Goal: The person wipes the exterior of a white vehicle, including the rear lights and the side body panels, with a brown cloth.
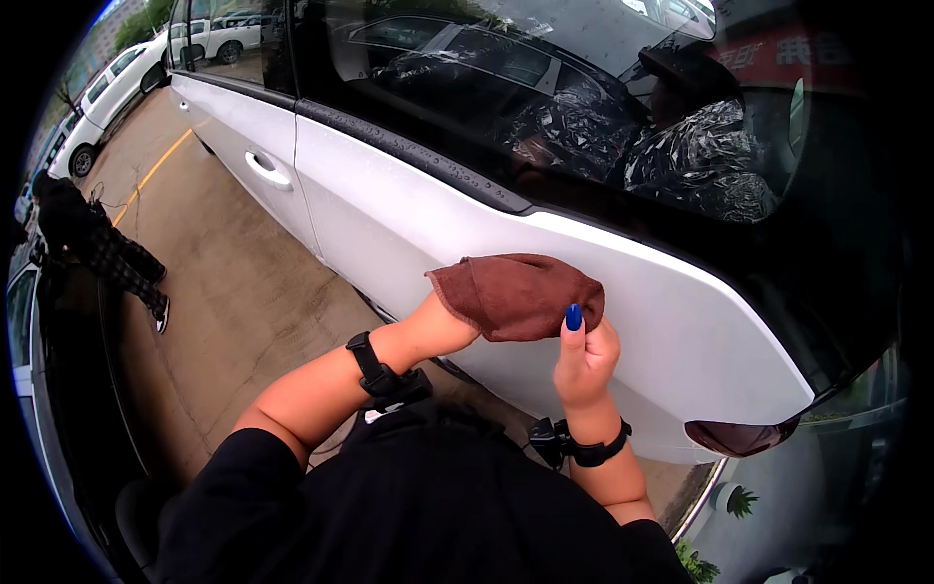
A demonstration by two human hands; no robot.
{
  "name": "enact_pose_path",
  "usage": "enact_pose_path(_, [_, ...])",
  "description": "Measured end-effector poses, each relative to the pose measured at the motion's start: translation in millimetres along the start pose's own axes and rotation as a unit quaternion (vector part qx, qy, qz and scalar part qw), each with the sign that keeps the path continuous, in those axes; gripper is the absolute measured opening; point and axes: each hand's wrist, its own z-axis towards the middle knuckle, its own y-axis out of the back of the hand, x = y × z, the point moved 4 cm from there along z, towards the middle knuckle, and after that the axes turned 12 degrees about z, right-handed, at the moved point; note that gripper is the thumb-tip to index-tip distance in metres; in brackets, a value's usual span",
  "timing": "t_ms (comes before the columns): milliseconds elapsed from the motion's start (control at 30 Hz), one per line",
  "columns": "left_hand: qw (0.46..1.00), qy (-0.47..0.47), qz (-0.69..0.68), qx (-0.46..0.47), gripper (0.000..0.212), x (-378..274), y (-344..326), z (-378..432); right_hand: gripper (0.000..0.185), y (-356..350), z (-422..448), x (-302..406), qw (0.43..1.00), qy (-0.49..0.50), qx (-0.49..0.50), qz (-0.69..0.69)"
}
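A brown cloth [529, 296], stitched along its edge, is draped over my left hand [451, 327]. Only the heel of that hand and the wrist show; its fingers are hidden underneath. At the cloth's right end, my right hand [589, 358] pinches the fabric, its blue-nailed thumb on top. Both hands are in front of the rear side panel [657, 321] of a white car; whether the cloth touches the panel I cannot tell. Water drops dot the black window trim [438, 160] above. A black strap with a small device is on each wrist.
A dark car [80, 365] stands close on the left. Beyond it a person in plaid trousers [109, 248] bends forward on the concrete ground [226, 292]. The white car's tail light [740, 436] and a potted plant [740, 501] are at the lower right.
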Motion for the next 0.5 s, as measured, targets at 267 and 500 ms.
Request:
enact_pose_path(267, [0.936, 0.099, -0.333, 0.05, 0.042, -10, 20, 30, 0.045, -7, 39, 3, 0.989, -0.049, 0.118, 0.074])
enact_pose_path(500, [0.884, 0.141, -0.425, 0.131, 0.044, 30, 47, 43, 0.034, -71, 108, -1, 0.925, -0.135, 0.066, -0.349])
